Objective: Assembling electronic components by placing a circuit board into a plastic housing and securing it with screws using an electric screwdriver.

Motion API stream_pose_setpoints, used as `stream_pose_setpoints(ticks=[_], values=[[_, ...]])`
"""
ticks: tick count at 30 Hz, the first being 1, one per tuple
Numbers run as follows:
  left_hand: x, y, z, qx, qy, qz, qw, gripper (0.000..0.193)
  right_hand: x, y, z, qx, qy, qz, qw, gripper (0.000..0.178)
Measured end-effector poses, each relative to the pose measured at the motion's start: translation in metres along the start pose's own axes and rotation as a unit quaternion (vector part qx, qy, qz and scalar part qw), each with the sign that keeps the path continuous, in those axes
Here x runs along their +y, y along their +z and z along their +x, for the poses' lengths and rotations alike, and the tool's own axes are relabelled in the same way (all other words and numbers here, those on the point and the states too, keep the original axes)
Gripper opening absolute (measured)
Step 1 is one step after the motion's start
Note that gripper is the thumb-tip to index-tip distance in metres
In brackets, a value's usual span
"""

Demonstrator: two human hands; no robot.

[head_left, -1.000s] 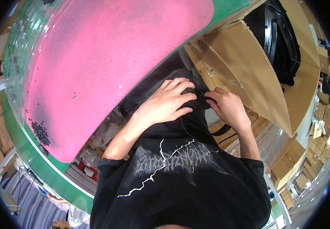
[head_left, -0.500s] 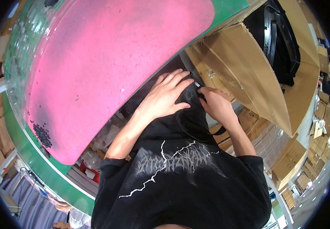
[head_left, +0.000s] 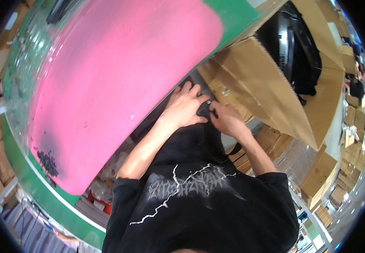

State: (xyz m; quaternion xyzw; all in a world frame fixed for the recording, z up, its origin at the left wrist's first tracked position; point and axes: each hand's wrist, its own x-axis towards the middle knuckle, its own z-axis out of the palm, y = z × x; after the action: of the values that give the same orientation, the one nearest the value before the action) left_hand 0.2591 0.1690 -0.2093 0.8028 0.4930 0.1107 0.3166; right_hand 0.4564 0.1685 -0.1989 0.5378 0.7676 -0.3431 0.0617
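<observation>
On my lap, just below the table edge, lies a black mesh-patterned piece [head_left: 203,109], mostly covered by my hands and dark against my black shirt. My left hand [head_left: 184,107] is curled over it with bent fingers. At its right edge my right hand [head_left: 228,120] is closed, thumb and forefinger pinched on the black material next to a small pale spot. The piece's full shape is hidden, and I cannot tell its kind. A black strap or loop [head_left: 235,148] hangs below my right wrist.
A pink mat [head_left: 127,84] covers much of the green table [head_left: 239,17]; small black pieces [head_left: 47,163] lie at its near left corner. To my right an open cardboard box [head_left: 254,76] holds black moulded parts [head_left: 288,46]. Clear plastic bags [head_left: 102,185] sit under the table.
My left hand's fingers, flatter and spread before, are now bent over the mesh piece. Less of the mesh shows. The view has shifted, and both hands appear slightly farther left.
</observation>
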Motion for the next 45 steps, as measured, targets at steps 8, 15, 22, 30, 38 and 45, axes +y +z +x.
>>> stream_pose_setpoints(ticks=[8,15,22,30,38,45], values=[[-0.01,0.015,0.009,0.018,0.065,-0.082,0.994,0.064,-0.018,-0.003,0.007,-0.137,0.075,-0.049,0.986,0.026],[-0.011,0.01,0.011,0.034,0.084,-0.064,0.994,0.06,-0.014,-0.004,0.009,-0.081,0.052,0.03,0.995,0.03],[-0.008,0.011,0.004,0.036,0.084,-0.044,0.995,0.056,-0.016,0.004,-0.006,-0.056,0.05,0.052,0.996,0.03],[-0.012,0.02,0.0,0.023,0.09,-0.022,0.995,0.058,-0.01,0.014,-0.011,-0.046,0.039,0.073,0.995,0.029],[-0.011,0.017,0.0,0.01,0.076,-0.024,0.997,0.06,-0.001,0.02,-0.004,-0.04,0.043,0.099,0.993,0.028],[-0.012,0.019,-0.001,0.015,0.071,-0.027,0.997,0.061,-0.014,0.013,-0.013,0.005,0.028,0.016,0.999,0.028]])
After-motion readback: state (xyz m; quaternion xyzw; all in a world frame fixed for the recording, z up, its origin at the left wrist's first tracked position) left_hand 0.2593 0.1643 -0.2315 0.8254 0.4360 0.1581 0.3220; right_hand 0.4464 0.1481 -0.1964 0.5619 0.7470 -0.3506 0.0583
